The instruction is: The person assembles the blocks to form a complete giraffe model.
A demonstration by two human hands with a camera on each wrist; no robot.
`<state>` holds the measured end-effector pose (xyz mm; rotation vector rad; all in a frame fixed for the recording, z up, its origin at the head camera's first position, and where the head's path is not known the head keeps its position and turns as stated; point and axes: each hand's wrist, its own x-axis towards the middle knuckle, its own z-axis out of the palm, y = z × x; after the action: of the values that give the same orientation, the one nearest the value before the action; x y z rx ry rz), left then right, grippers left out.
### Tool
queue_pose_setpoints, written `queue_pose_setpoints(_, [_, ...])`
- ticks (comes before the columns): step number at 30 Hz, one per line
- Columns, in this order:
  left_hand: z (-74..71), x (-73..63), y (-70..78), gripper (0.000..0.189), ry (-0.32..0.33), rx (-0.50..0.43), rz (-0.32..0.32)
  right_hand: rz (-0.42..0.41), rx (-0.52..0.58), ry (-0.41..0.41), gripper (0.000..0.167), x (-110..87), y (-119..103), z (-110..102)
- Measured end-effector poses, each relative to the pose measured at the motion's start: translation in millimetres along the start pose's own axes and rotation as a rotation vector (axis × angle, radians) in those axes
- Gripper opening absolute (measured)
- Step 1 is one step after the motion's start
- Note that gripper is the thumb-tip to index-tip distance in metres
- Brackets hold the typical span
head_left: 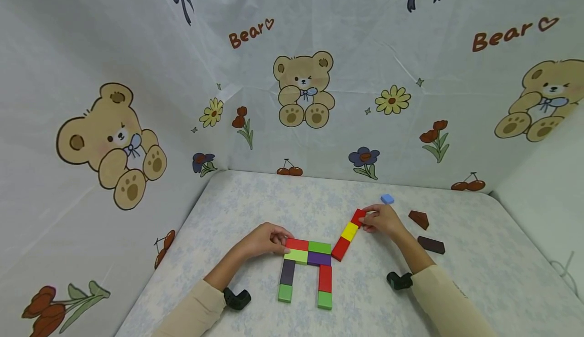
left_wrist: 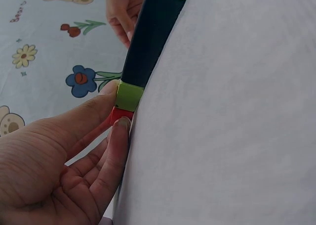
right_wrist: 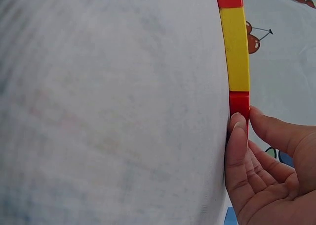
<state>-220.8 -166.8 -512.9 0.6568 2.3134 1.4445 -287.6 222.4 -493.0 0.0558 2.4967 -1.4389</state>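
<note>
My left hand point(head_left: 268, 237) is at the left end of a flat block figure, its fingertips around the end of a red block point(head_left: 297, 244) and beside a lime block point(head_left: 296, 254). To their right lie a green block point(head_left: 320, 247) and a purple block point(head_left: 319, 259). Two legs run toward me, one with a dark block point(head_left: 287, 272), one with a red block point(head_left: 325, 278), both ending in green. From the figure's right corner a slanted row rises: red block point(head_left: 340, 249), yellow block point(head_left: 350, 231), red block point(head_left: 358, 217). My right hand point(head_left: 382, 220) pinches that row's far red block point(right_wrist: 239, 103).
Beyond the right hand lies a small blue block point(head_left: 387, 198). Two dark brown pieces, a slanted one point(head_left: 419, 219) and a long one point(head_left: 431, 245), are to its right. A bear-printed curtain point(head_left: 305, 144) stands behind the table point(head_left: 255, 195).
</note>
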Motion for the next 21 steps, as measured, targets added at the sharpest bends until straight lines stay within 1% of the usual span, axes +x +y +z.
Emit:
queue_pose_setpoints(8, [-0.5, 0.5, -0.6, 0.031, -0.003, 0.004, 0.009, 0.011, 0.005, 0.012, 0.041, 0.4, -0.5, 0.9])
queue_pose_setpoints(21, [-0.2, -0.6, 3.1, 0.032, -0.001, 0.018, 0.009, -0.006, 0.007, 0.003, 0.042, -0.5, 1.2, 1.0])
